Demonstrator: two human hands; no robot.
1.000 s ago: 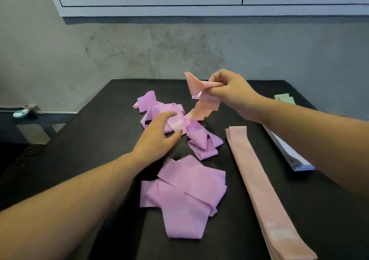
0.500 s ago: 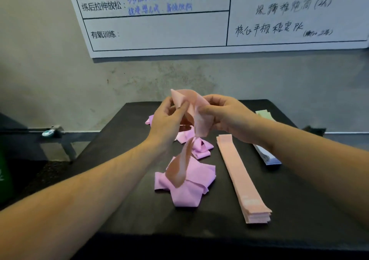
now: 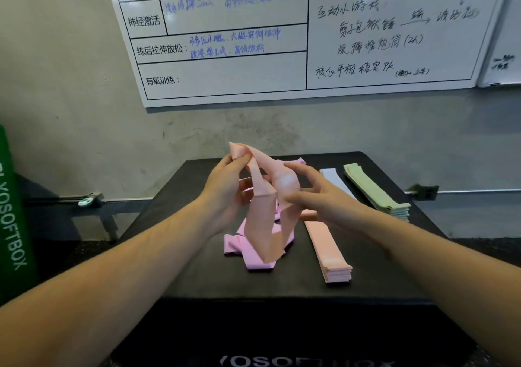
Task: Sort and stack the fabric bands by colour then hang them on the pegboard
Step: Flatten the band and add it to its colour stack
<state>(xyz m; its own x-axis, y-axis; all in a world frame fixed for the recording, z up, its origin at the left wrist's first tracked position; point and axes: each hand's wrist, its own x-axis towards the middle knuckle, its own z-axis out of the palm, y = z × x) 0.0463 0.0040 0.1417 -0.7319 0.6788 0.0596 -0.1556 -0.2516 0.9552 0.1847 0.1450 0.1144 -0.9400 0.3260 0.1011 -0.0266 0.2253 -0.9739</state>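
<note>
I hold a peach band (image 3: 260, 220) up over the black surface (image 3: 180, 254) with both hands. My left hand (image 3: 225, 189) has its grip pinched on the band's top end, thumb and fingertips closed on the fabric, which sticks up in a small point above them. My right hand (image 3: 313, 197) has the band's other upper fold between thumb and fingers, though the fingers look fairly loose and blurred, so I take it for a light grasp rather than a firm one. From the two hands the band hangs down in a twisted loop, its lowest part just above or touching the pile of pink bands (image 3: 248, 256) that lies rumpled on the surface beneath it.

To the right of that pile lies a flat stack of peach bands (image 3: 329, 254), running away from me. Further right is a pale lavender-white stack (image 3: 335, 179), partly behind my right hand, and beyond it a green stack (image 3: 375, 191) near the surface's right edge. A whiteboard (image 3: 282, 79) with handwriting hangs on the wall behind.
</note>
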